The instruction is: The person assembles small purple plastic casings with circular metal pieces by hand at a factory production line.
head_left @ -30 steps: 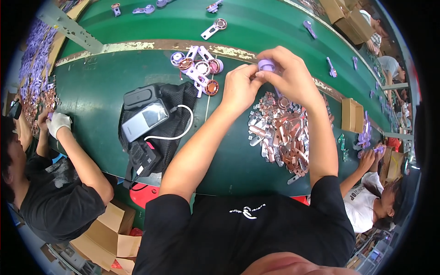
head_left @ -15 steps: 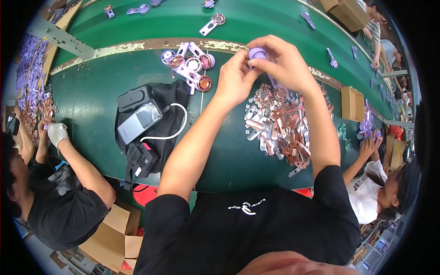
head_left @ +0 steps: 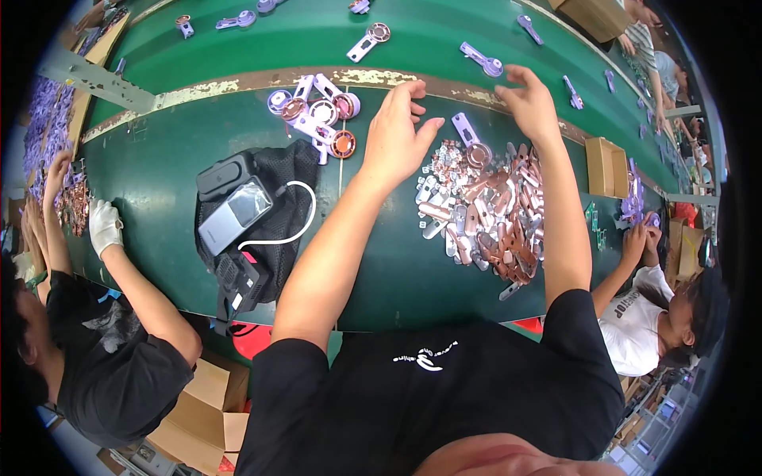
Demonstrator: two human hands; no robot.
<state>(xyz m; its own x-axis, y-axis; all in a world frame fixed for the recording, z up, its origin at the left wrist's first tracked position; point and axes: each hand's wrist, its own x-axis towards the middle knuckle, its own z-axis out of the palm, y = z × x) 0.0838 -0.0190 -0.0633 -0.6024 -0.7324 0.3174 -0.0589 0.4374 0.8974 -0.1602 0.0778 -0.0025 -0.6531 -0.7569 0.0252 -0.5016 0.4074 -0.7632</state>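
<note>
The left hand (head_left: 403, 131) is raised over the green table (head_left: 381, 278) near the rail (head_left: 381, 77), its fingers bent and its thumb held well away from them; it has hold of nothing. The right hand (head_left: 528, 103) is at the far edge, fingers and thumb spread in a wide curve, and nothing is in its grasp. Just beside its fingertips, on the green belt (head_left: 294, 47) past the rail, lies a purple fan (head_left: 482, 59), its round end toward the hand and its handle pointing away to the left. Between the two forearms, on the table, a second fan (head_left: 463, 127) lies at the far edge of the heap (head_left: 492, 214), its copper-coloured round end against the loose copper and silver pieces. Left of the left hand, a cluster of fans (head_left: 321, 115) lies piled together near the rail, round ends overlapping handles. Nearer the person, a black bag (head_left: 298, 168) lies under a silver power bank (head_left: 234, 214), from which a white cable (head_left: 313, 213) loops to the right. A small open carton (head_left: 607, 166) stands right of the right forearm. At the left, a co-worker's gloved hand (head_left: 105, 226) is over the table edge; at the right, another co-worker's hands (head_left: 641, 234) meet around something purple, too small to make out.
</note>
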